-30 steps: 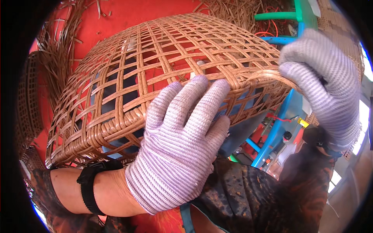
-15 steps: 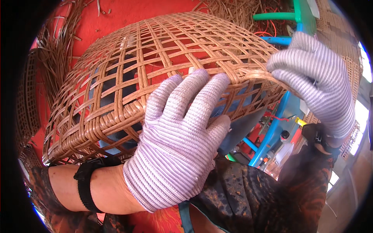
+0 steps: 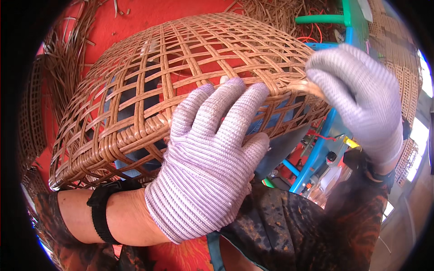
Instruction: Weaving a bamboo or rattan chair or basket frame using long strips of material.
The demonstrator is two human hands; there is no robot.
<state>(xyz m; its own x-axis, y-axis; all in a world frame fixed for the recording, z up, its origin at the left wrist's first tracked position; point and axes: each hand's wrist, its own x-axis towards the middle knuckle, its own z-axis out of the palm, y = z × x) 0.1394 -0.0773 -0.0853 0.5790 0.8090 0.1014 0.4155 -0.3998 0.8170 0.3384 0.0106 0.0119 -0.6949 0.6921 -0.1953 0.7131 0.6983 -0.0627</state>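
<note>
A large brown woven rattan piece (image 3: 167, 88) with an open lattice fills the middle of the head view, its near rim (image 3: 113, 143) tightly wrapped with strips at the left. My left hand (image 3: 203, 171), in a striped knit glove, grips this rim; three fingers lie over the top and the thumb lies lower at the right. At the rim's right part a rattan strip (image 3: 311, 88) runs out into my right hand (image 3: 361, 101), gloved the same way. Those fingers are closed on the strip, and its far end is hidden behind them.
Loose rattan strips (image 3: 68, 58) lie in a heap at the left, with more strips (image 3: 275, 18) at the back on the red floor (image 3: 140, 16). A blue and green frame (image 3: 323, 144) stands right of the woven piece. Other lattice pieces (image 3: 31, 108) flank the area.
My right hand has moved slightly left and down, turning as it goes, with the strip bent closer to the rim. My left hand has stayed nearly still on the rim.
</note>
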